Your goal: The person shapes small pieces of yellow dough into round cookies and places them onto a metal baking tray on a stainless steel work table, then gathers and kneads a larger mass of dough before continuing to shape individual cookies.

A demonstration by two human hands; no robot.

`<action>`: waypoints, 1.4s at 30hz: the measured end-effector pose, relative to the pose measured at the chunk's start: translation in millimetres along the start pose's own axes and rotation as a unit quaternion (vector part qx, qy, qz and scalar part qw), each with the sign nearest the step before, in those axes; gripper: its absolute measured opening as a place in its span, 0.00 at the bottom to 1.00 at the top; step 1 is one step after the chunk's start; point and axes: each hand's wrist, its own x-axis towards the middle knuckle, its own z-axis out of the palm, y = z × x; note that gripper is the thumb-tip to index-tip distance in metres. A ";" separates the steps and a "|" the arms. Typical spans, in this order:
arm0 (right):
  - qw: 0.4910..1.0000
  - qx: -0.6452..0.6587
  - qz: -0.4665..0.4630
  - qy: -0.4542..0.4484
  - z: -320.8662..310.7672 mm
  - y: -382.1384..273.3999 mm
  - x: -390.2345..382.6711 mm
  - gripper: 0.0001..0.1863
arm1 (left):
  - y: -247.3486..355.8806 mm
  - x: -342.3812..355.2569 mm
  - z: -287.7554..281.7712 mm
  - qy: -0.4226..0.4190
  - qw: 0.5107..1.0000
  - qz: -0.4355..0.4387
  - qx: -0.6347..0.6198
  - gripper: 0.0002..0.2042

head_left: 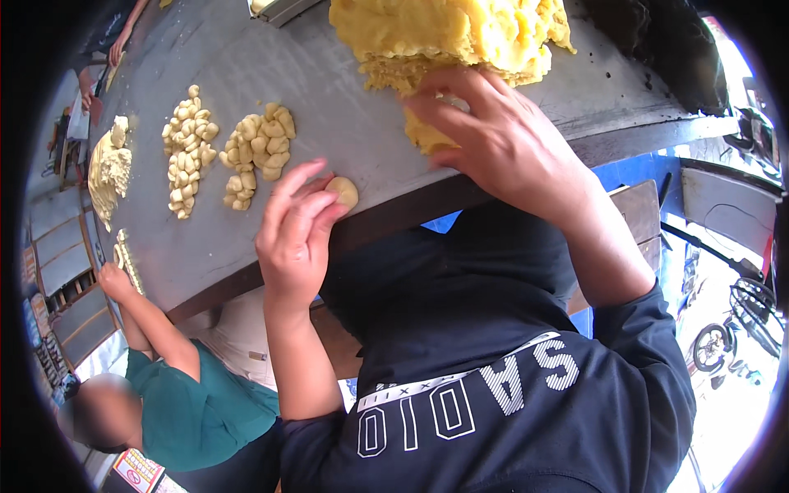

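Observation:
At the table's near edge my left hand (294, 226) has its fingers bent around a small, round, pale dough piece (343, 194), which shows beside the fingertips. My right hand (501, 135) reaches up to a large yellow mass of soft dough or paste (444, 37), whose near side is rough and crumbly. Its thumb and fingers curl around a yellow lump (421, 135) at the bottom of that mass; part of the lump is hidden by the hand. To the left of my left hand lie two clusters of small pale dough pieces (261, 144) (189, 144).
A heap of pale dough (111, 168) lies toward the table's (246, 66) left end. There a co-worker in a green top (205, 403) handles a strip of dough (126, 259). Another person's hands (119, 49) show at the far left. A black bag-like thing (666, 49) rests at the right.

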 end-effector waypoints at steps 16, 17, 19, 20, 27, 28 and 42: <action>0.996 -0.068 -0.035 0.040 5.6 -9.3 -1.7 0.07 | 25.3 74.3 14.7 -0.180 0.935 -0.066 0.298 0.04; 0.996 -0.070 -0.036 0.042 6.6 -8.2 -2.6 0.07 | 23.1 73.1 23.7 -0.161 0.897 0.028 0.410 0.05; 0.995 -0.090 -0.030 0.028 10.4 -7.9 -6.0 0.08 | 21.7 78.9 17.7 -0.164 0.918 0.008 0.361 0.04; 0.996 -0.088 -0.022 -0.012 7.2 -10.0 -4.3 0.15 | 15.2 80.3 7.4 -0.192 0.927 -0.024 0.321 0.03; 0.995 -0.095 -0.037 0.012 26.1 -10.9 12.4 0.04 | 10.3 61.0 15.0 -0.139 0.930 -0.017 0.339 0.04; 0.997 -0.059 -0.039 -0.028 16.6 -8.2 15.5 0.03 | 5.3 54.2 6.3 -0.107 0.959 -0.004 0.262 0.03; 1.000 -0.012 0.023 0.006 0.1 2.9 -10.7 0.10 | -20.3 32.3 -32.2 0.139 0.962 -0.138 0.193 0.16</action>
